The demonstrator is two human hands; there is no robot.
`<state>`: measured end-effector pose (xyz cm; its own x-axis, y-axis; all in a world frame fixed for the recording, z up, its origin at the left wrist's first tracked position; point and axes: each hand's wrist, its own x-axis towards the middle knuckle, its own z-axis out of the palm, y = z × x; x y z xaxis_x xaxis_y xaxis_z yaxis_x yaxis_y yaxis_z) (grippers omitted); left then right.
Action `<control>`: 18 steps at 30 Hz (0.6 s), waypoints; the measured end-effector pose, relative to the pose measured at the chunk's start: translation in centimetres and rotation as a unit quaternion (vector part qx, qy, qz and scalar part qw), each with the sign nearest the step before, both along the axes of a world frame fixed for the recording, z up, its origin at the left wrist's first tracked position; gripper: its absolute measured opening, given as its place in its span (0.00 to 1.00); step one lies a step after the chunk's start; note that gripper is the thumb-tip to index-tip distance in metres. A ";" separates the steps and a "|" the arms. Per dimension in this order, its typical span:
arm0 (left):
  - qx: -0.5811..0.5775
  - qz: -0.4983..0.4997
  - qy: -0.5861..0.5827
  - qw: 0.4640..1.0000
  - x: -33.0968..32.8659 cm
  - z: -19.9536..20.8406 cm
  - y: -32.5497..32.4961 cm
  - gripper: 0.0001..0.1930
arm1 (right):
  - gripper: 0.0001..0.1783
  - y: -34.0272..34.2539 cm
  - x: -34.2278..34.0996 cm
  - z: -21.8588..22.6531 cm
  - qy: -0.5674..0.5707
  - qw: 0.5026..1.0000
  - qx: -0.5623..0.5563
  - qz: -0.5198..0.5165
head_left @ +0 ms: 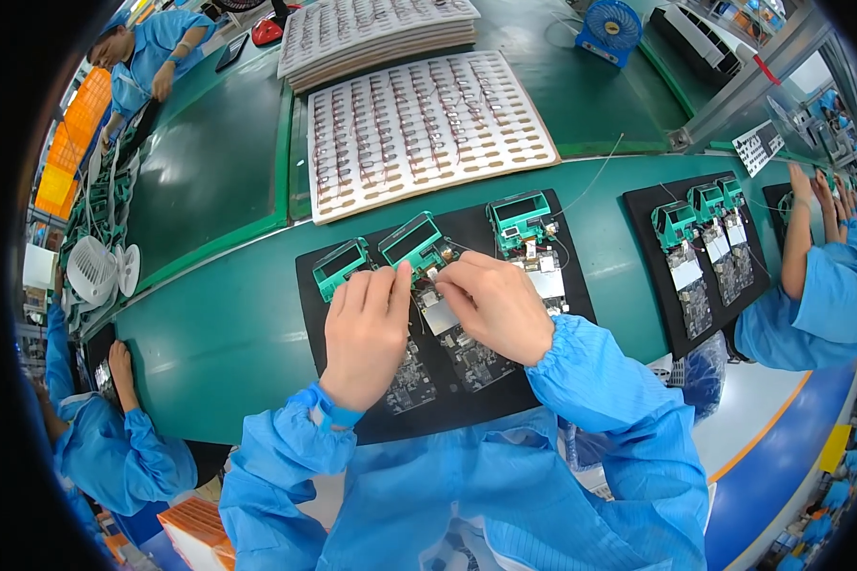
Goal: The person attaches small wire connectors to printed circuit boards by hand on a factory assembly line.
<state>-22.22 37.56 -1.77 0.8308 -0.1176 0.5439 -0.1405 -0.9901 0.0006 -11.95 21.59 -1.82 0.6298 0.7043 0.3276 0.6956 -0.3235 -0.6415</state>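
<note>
**Both hands on the middle board**

Much is hidden from us here. Our left hand [367,333] and right hand [493,305] cover the upper half of the middle board [457,341], so we cannot make out what sits between the fingertips; it may be a thin wire or a small part, too small to tell. Both hands are pinched narrow, fingers curled together, tips nearly meeting over the board just below its green frame [413,242]. Whether either hand truly holds something, we cannot tell.

We count three green frames on our black mat [305,276]: one just beyond the left hand's fingers [341,265], the middle one between and ahead of both hands, and one [521,215] beyond the right hand. Under the left wrist a dark board [411,376] shows only in part. Beside the right hand's knuckles lies the third board with a pale patch [548,284].

The middle board's long axis runs from our body away toward the frame, tilted slightly leftward at the far end, frame end pointing away from us.

Farther ahead of the hands lies a pale tray [428,133] of small wired parts, with one stack of trays [381,33] behind it. To the right, well apart, a second mat [643,214] carries three more framed boards, and another person's arm [798,238] reaches over it.
</note>
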 end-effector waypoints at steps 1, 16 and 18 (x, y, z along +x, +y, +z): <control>0.001 -0.001 0.001 1.000 -0.1 0.1 -0.1 0.20 | 0.05 0.0 0.0 0.0 0.000 1.000 -0.006 0.004; -0.010 -0.044 0.036 0.998 0.0 1.7 1.7 0.27 | 0.10 -1.3 -0.4 1.7 0.289 0.957 0.027 0.021; -0.201 -0.070 0.021 0.977 -1.6 1.9 0.9 0.26 | 0.11 -1.6 -1.2 2.1 0.347 0.934 0.066 0.048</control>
<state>-23.78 38.46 0.11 0.8450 -0.0160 0.5345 -0.2655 -0.8802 0.3934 -13.19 19.99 0.32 0.6584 0.7511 -0.0479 0.1197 -0.1673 -0.9786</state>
